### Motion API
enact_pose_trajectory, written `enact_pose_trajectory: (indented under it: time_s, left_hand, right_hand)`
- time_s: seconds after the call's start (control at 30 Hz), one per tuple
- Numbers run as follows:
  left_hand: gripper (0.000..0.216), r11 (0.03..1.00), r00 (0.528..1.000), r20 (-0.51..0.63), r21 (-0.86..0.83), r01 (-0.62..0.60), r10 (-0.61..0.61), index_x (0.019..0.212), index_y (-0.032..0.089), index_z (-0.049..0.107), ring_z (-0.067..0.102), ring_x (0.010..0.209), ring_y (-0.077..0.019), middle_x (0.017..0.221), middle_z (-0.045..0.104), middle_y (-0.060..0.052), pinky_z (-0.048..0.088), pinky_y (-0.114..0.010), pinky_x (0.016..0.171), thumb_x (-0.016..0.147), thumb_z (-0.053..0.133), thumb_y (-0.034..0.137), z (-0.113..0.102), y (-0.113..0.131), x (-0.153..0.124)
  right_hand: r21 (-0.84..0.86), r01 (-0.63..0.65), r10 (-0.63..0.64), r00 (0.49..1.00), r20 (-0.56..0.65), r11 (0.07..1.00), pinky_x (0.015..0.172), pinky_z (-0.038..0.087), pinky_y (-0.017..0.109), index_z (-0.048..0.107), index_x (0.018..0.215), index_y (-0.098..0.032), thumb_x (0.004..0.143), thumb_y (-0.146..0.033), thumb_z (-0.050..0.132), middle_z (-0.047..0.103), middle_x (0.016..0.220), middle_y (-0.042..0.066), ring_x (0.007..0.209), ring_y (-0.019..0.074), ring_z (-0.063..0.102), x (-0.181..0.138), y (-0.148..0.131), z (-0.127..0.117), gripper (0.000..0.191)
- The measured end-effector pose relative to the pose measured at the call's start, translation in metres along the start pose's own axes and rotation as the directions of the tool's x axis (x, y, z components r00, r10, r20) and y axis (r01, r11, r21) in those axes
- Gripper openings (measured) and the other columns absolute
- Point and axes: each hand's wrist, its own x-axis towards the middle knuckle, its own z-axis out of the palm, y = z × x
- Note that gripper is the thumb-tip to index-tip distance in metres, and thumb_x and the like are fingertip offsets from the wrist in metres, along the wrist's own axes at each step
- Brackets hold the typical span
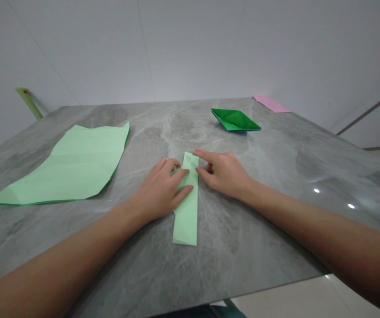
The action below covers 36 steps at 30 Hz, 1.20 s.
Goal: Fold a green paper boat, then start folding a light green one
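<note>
A narrow folded strip of light green paper lies lengthwise on the table in front of me. My left hand rests on its left side, with the thumb and a fingertip on top of the paper and the fingers apart. At the strip's upper right edge, my right hand touches the paper with its index finger stretched out and the thumb beside the edge. Its other fingers are curled under and partly hidden. Part of the strip's left side is covered by my left hand.
A large creased sheet of light green paper lies at the left. Farther back on the right sits a green folded paper shape. Pink paper lies at the back right edge of the grey marbled table, against the wall.
</note>
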Motion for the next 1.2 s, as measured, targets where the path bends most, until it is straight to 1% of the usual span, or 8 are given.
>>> enact_pose_trajectory:
  time_s: [0.07,0.13,0.23,0.33,0.43,0.6,0.87,1.2]
  left_hand:
    - [0.036,0.999,0.999,0.006,0.018,0.032,-0.032,0.120,0.012,0.061,0.053,0.105,-0.0286,0.114,0.054,-0.014,0.047,-0.047,0.094,0.093,0.054,0.036,-0.002,-0.001,-0.002]
    - [0.037,0.998,0.999,0.013,0.032,0.052,-0.053,0.120,0.012,0.061,0.053,0.104,-0.0286,0.112,0.054,-0.014,0.047,-0.047,0.094,0.093,0.054,0.037,-0.004,-0.002,-0.003]
    - [0.038,0.998,0.998,0.017,0.042,0.055,-0.056,0.121,0.012,0.060,0.053,0.103,-0.0283,0.112,0.054,-0.014,0.047,-0.047,0.093,0.094,0.053,0.038,-0.003,-0.002,-0.004]
    - [0.036,0.998,0.999,0.010,0.055,0.042,-0.043,0.122,0.013,0.061,0.052,0.101,-0.0274,0.112,0.053,-0.013,0.047,-0.047,0.093,0.096,0.051,0.035,-0.002,-0.003,-0.004]
    - [0.032,0.998,0.999,0.013,0.061,0.029,-0.030,0.122,0.014,0.062,0.052,0.098,-0.0257,0.111,0.053,-0.013,0.048,-0.046,0.092,0.096,0.048,0.026,-0.002,-0.003,-0.004]
    - [0.034,1.000,0.999,0.028,0.021,0.023,-0.023,0.124,0.013,0.062,0.051,0.096,-0.0250,0.113,0.052,-0.014,0.048,-0.046,0.091,0.096,0.045,0.022,-0.003,-0.005,-0.005]
    - [0.033,0.990,0.996,-0.009,-0.117,0.084,-0.086,0.121,0.017,0.064,0.051,0.104,-0.0253,0.113,0.053,-0.011,0.044,-0.046,0.096,0.094,0.046,0.019,0.001,-0.010,-0.007]
    - [0.033,0.957,0.988,-0.015,-0.250,0.148,-0.157,0.112,0.016,0.061,0.053,0.104,-0.0269,0.107,0.057,-0.010,0.043,-0.049,0.096,0.091,0.053,0.042,-0.006,-0.004,-0.005]
  right_hand:
    - [0.205,-0.059,0.067,0.997,-0.033,0.977,0.090,0.050,0.044,0.060,0.133,-0.017,0.082,-0.027,0.060,0.070,0.116,0.011,0.091,0.0255,0.068,-0.003,-0.006,0.000,0.052]
    - [0.479,-0.137,0.147,0.989,0.017,0.867,0.095,0.049,0.045,0.062,0.128,-0.019,0.078,-0.026,0.064,0.069,0.118,0.010,0.101,0.0262,0.066,-0.006,-0.010,0.000,0.051]
    - [0.841,-0.255,0.194,0.964,0.182,0.477,0.100,0.047,0.047,0.067,0.115,-0.020,0.070,-0.021,0.067,0.067,0.119,0.008,0.117,0.0268,0.058,-0.009,-0.012,-0.002,0.045]
    - [0.938,-0.323,0.213,0.932,0.293,0.123,0.100,0.047,0.050,0.070,0.100,-0.017,0.069,-0.017,0.064,0.066,0.119,0.008,0.123,0.0284,0.053,-0.007,-0.011,-0.007,0.032]
    - [0.933,-0.359,0.256,0.900,0.352,-0.021,0.101,0.047,0.052,0.068,0.094,-0.015,0.072,-0.016,0.056,0.063,0.123,0.011,0.127,0.0299,0.049,-0.004,-0.007,-0.013,0.025]
    - [0.914,-0.392,0.260,0.876,0.407,-0.108,0.097,0.048,0.057,0.065,0.100,-0.017,0.075,-0.023,0.049,0.061,0.129,0.013,0.127,0.0329,0.049,-0.001,0.000,-0.017,0.030]
    - [0.910,-0.400,0.197,0.889,0.414,-0.108,0.100,0.047,0.055,0.063,0.101,-0.017,0.074,-0.026,0.047,0.056,0.137,0.013,0.127,0.0308,0.050,-0.002,0.001,-0.015,0.032]
    - [0.920,-0.352,0.118,0.920,0.374,-0.169,0.102,0.044,0.055,0.066,0.099,-0.016,0.073,-0.023,0.049,0.073,0.109,0.013,0.108,0.0271,0.063,-0.004,-0.001,-0.009,0.032]
